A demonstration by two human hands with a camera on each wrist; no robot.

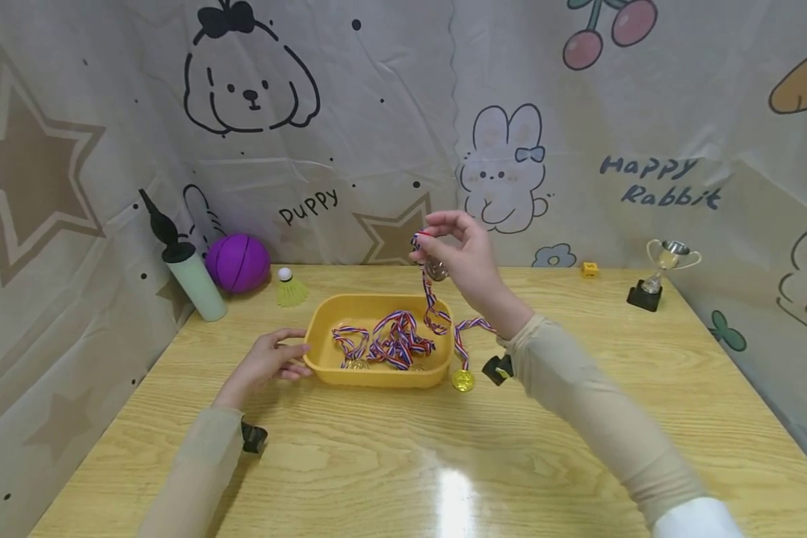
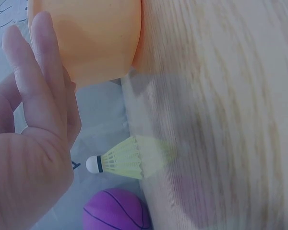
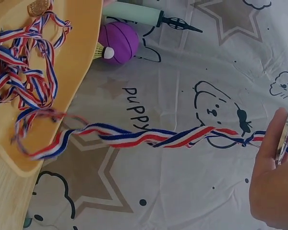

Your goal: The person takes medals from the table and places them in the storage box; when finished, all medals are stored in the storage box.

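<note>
My right hand (image 1: 462, 258) is raised above the right end of a yellow plastic tub (image 1: 376, 379), pinching a medal (image 1: 436, 268) near the top of its ribbon. That red, white and blue striped ribbon (image 3: 158, 138) hangs twisted, its loop reaching down to the tub. Inside the tub lies a tangle of medal ribbons (image 1: 400, 340) with a few medals partly showing. With straight fingers, my left hand (image 1: 269, 359) touches the tub's left end; the left wrist view shows these fingers (image 2: 50, 62) against its wall. A gold medal (image 1: 463, 380) rests on the table just right of the tub.
A purple ball (image 1: 238, 263), a pale green hand pump (image 1: 195, 280) and a yellow shuttlecock (image 1: 291, 288) stand at the back left. Toward the back right are a small yellow cube (image 1: 589, 270) and a silver trophy cup (image 1: 666, 269). A printed cloth hangs behind the table.
</note>
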